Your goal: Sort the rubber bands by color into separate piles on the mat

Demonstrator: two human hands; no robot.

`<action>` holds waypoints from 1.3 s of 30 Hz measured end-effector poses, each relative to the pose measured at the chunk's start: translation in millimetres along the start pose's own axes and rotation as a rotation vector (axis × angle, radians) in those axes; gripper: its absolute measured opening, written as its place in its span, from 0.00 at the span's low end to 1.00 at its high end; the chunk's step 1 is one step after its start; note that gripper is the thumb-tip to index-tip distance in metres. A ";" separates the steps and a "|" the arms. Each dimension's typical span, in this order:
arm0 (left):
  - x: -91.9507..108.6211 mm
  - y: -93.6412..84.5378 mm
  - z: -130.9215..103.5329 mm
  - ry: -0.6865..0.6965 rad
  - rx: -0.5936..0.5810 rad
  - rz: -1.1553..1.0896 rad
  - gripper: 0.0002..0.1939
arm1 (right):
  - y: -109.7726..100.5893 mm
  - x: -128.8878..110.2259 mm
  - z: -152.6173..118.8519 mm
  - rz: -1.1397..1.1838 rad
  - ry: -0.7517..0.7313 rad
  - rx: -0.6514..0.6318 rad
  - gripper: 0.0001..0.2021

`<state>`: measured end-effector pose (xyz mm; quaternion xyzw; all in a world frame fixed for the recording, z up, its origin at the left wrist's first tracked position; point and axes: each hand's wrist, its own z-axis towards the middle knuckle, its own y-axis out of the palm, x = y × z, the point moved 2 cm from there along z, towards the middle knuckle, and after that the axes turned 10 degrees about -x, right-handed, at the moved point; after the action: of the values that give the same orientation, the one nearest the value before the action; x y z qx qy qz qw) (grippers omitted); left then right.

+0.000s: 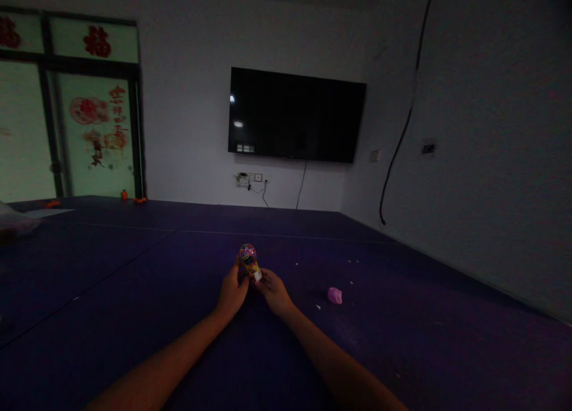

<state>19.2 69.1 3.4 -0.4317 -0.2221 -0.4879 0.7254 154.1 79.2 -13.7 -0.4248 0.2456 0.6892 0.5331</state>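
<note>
Both my hands hold a small, brightly patterned container (249, 260) just above the dark purple table (196, 339). It has a rounded, clear-looking top with multicoloured bits and a yellow printed lower part; its exact kind is hard to make out in the dim light. My left hand (233, 290) wraps its left side, fingers partly hidden behind it. My right hand (273, 289) pinches its lower right end, near a white patch. To the right of my right hand lies a crumpled pink lump (334, 295).
Small white scraps (318, 307) are scattered on the right. At the far left are a clear plastic bag (15, 220) and several orange objects (124, 195). A television (295, 116) hangs on the back wall; a dark cable (395, 152) dangles on the right wall.
</note>
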 end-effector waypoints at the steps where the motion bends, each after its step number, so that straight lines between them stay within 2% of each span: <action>1: -0.2 1.7 0.3 -0.012 -0.083 -0.067 0.22 | -0.4 0.2 0.1 0.009 0.010 0.012 0.13; 3: 0.7 3.1 1.4 -0.008 -0.163 -0.175 0.17 | -1.3 0.8 0.5 0.014 0.036 0.028 0.13; 5: 2.5 3.5 2.0 0.007 -0.194 -0.243 0.17 | -2.0 1.9 0.7 0.019 0.060 0.037 0.13; 12: 10.0 2.1 -0.1 0.008 -0.200 -0.168 0.20 | -1.7 5.2 -0.4 0.031 0.099 0.046 0.13; 17: 8.1 2.2 0.2 0.025 -0.205 -0.126 0.20 | -1.4 4.4 -0.4 0.021 0.101 0.041 0.13; 27: -2.1 5.0 2.5 -0.004 -0.220 -0.230 0.20 | -0.8 -0.2 -2.1 0.022 0.077 0.029 0.11; 31: -7.0 5.8 5.8 -0.075 -0.207 -0.383 0.21 | -0.2 2.6 -0.4 0.054 0.064 0.005 0.15; 34: -11.3 5.1 7.1 -0.161 -0.168 -0.487 0.22 | -2.3 5.3 0.1 0.036 0.096 0.043 0.17; 39: -14.3 3.7 6.0 -0.222 -0.137 -0.549 0.21 | -11.9 6.5 -1.3 -0.167 0.145 0.179 0.05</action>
<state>17.1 82.1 -5.7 -0.4542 -0.3752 -0.6294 0.5067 165.3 85.4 -18.6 -0.4430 0.3078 0.5854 0.6053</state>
